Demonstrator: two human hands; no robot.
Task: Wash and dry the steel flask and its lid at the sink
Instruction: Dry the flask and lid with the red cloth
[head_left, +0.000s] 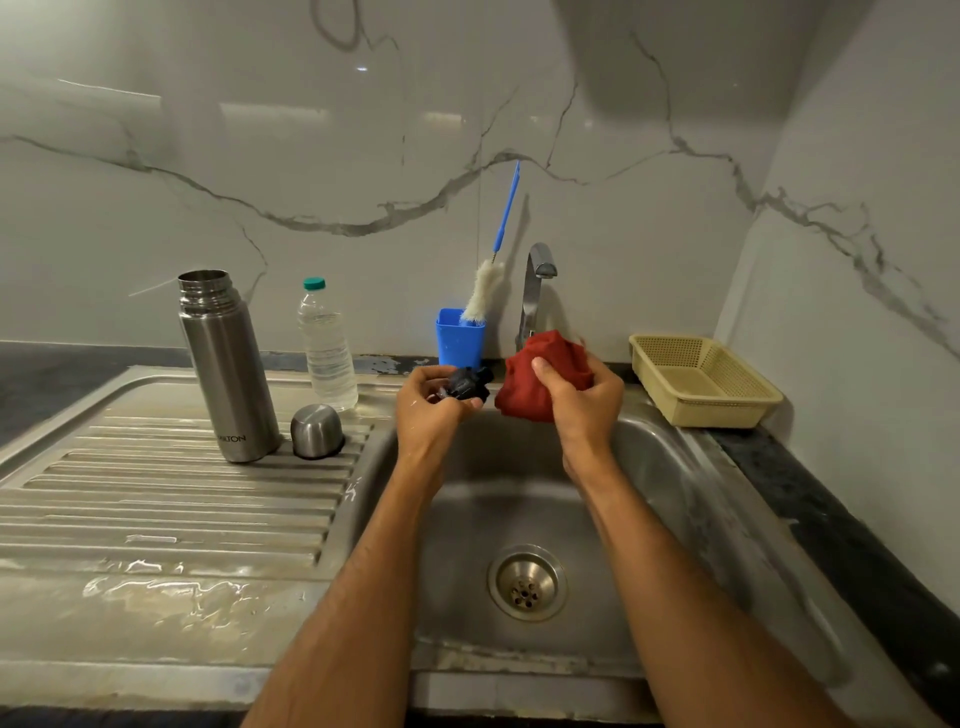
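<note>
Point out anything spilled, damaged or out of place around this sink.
Water is pooled on the drainboard near its front edge. The counter strip behind the blue cup looks chipped or worn. The steel flask stands upright; nothing has tipped.

A home kitchen: steel sink (675, 467) with ribbed drainboard (171, 499), tap (535, 286), and marble-veined wall tiles (311, 156).

Open steel flask (227, 367) upright on drainboard, steel cap (317, 431) inverted beside it
</note>
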